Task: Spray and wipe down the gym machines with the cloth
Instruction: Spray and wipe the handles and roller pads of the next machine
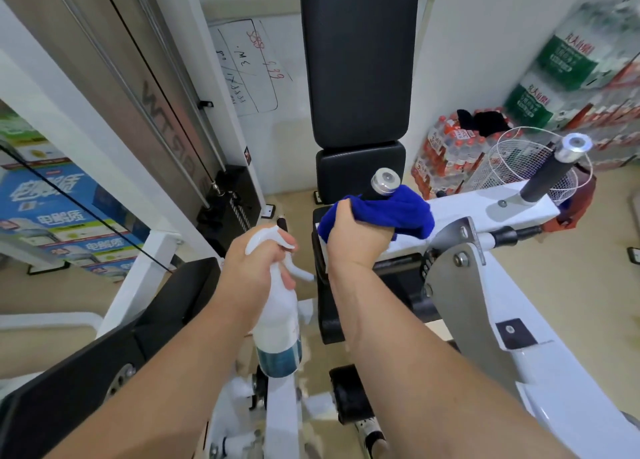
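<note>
Two bare hands reach out over a white gym machine (pixel 485 204), seen from above by a head-worn camera. The left hand (pixel 258 268) is curled round the neck of a white spray bottle (pixel 278 323), with fingers at the trigger. The bottle hangs roughly upright below the fist, with its nozzle facing away from the person. The right hand (pixel 356 237) clutches a blue cloth (pixel 401 212), bunched round the near handle (pixel 385 180). Only that handle's chrome end cap and a sliver of black grip show above the fabric. A far handle (pixel 547 178) of the same kind stands bare to the right, well apart. Beyond the hands rise a black back pad (pixel 360 60) and, on the wall, a whiteboard (pixel 249 70). Packs of bottled water (pixel 446 153) sit on the floor to the right.

The cloth looks soft, light and limp, so it should mould easily to a round grip. It is probably best held gathered in the palm and closed right around the handle, then twisted or slid along it. The handle looks stiff and fixed, and able to take a firm squeeze. The bottle seems to be light, smooth plastic that could turn slippery if wet, so the neck is the surest hold, with a finger free for the trigger.
</note>
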